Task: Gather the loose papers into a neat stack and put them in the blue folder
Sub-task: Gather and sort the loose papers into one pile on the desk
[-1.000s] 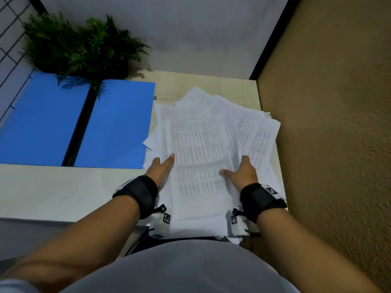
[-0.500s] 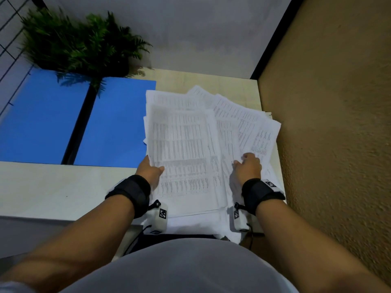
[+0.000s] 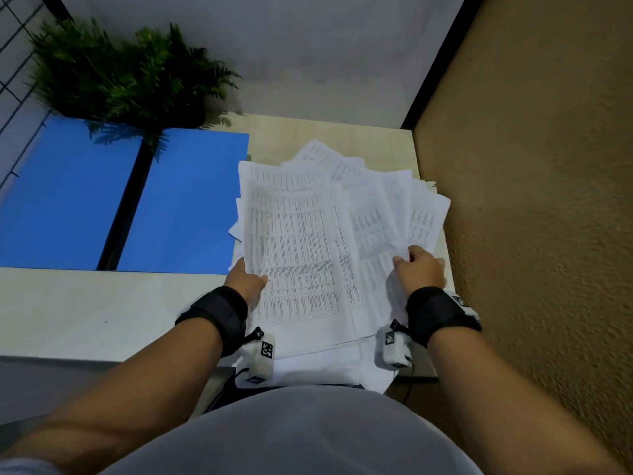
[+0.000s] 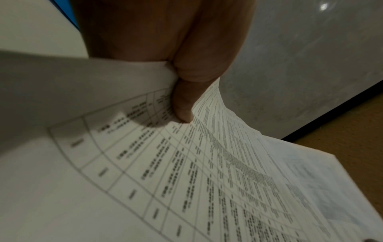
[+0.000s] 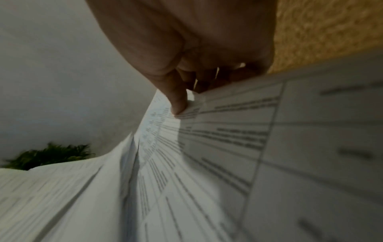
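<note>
Both hands are pinching the papers [image 3: 301, 255] at opposite edges, left hand [image 3: 247, 282] and right hand [image 3: 420, 270], likely to square the fanned sheets. Those sheets are lying on the counter [image 3: 85, 310], just beside the blue folder [image 3: 185, 204], which is lying open to receive them.

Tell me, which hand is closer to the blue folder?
The left. The left hand grips the papers at their left edge, just beside the blue folder's near right corner. The right hand holds the papers' far side, beside the tan wall.
</note>
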The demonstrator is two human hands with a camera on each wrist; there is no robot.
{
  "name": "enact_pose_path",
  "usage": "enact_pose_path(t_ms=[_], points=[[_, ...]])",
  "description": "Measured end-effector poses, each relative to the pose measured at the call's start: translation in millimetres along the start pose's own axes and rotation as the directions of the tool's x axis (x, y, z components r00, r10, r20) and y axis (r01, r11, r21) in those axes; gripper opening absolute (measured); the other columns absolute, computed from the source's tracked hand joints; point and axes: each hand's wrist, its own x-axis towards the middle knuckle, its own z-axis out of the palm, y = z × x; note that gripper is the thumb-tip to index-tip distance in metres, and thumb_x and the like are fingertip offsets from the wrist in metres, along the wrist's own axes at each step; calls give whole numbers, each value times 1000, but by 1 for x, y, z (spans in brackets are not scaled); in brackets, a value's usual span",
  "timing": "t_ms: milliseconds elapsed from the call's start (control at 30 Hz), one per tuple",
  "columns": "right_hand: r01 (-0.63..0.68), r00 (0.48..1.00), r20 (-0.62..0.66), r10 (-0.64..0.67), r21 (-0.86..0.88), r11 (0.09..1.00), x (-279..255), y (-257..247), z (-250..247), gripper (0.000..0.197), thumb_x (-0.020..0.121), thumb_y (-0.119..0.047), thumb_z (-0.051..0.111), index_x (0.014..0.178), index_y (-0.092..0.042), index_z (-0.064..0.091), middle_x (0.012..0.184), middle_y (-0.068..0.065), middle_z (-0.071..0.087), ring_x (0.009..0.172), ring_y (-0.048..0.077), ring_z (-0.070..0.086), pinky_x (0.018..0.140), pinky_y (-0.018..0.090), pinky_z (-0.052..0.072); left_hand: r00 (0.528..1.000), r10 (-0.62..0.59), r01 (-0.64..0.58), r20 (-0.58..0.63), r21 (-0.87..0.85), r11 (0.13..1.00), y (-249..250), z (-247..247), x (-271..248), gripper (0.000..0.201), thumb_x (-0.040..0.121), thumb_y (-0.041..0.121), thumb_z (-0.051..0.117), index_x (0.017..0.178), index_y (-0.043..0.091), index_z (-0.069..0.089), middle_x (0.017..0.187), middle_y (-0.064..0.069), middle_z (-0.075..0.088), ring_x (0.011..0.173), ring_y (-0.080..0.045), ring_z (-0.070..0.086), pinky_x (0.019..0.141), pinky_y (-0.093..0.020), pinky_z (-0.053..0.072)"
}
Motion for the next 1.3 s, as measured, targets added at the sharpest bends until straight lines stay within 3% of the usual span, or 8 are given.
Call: enact_pose_path(t_ms=[100, 233, 467, 633, 833, 1033, 1167, 1300], points=[[150, 979, -125, -164, -112, 982, 1, -8, -39, 16, 95, -27, 49, 97, -12, 55, 97, 15, 52, 100, 37, 51, 92, 43, 39, 1000, 26, -26, 1, -29, 999, 1, 1, -3, 45, 93, 0, 53, 136, 13, 49, 126, -16, 63, 108, -36, 61, 74, -32, 50], [380, 896, -318, -310, 189, 905, -7, -32, -87, 9, 95, -13, 46, 87, -16, 44, 71, -4, 48, 65, 15, 49, 71, 30, 39, 996, 90, -88, 24, -53, 995, 7, 5, -9, 44, 94, 1, 55, 136, 12, 50, 123, -8, 63, 105, -26, 59, 72, -26, 49], [526, 850, -446, -280, 681, 510, -37, -80, -115, 42, 97, 1, 44, 136, -14, 43, 123, 2, 61, 102, -4, 62, 85, 13, 50, 994, 77, -73, 81, -52, 996, 7, 8, -6, 46, 86, 11, 67, 130, 16, 55, 124, -9, 66, 115, -31, 62, 103, -48, 48], [275, 957, -238, -166, 564, 778, -35, -62, -51, 15, 99, -8, 44, 112, -14, 49, 95, -4, 60, 83, 9, 59, 77, 25, 45, 998, 42, -40, 38, -55, 998, 16, 7, -13, 58, 99, 49, 42, 145, 13, 38, 143, -8, 50, 130, -30, 49, 104, -37, 40], [-5, 993, 111, -28, 289, 957, -32, -14, 23, 8, 99, -13, 43, 96, -10, 49, 100, 6, 51, 94, 18, 45, 87, 26, 35, 1000, -3, 3, 22, 25, 1000, 20, 1, -6, 65, 100, 51, 34, 150, 9, 29, 153, -10, 39, 139, -30, 39, 106, -35, 34], [-174, 971, 213, 111, 304, 937, -15, -9, 11, 44, 98, 3, 37, 61, -17, 26, 67, -1, 30, 67, 18, 35, 53, 12, 29, 999, 32, -36, 40, 101, 994, 9, 3, -2, 49, 100, 24, 49, 143, 9, 34, 142, -9, 49, 123, -28, 50, 93, -31, 39], [-170, 961, 259, 94, 289, 942, -15, -12, 17, 40, 99, -4, 41, 62, -14, 29, 67, 1, 35, 69, 19, 38, 56, 24, 24, 997, 50, -52, 56, 38, 998, 7, 9, 0, 53, 100, 36, 45, 145, 11, 33, 146, -11, 48, 131, -31, 48, 108, -40, 40], [-114, 975, 215, 55, 277, 954, -26, -18, 34, 26, 96, 2, 33, 79, -15, 44, 82, -4, 44, 73, 13, 40, 68, 11, 31, 995, 28, -17, 91, -117, 993, 2, 18, 1, 77, 90, 58, 50, 151, 18, 24, 152, -1, 41, 138, -27, 42, 113, -46, 37]])
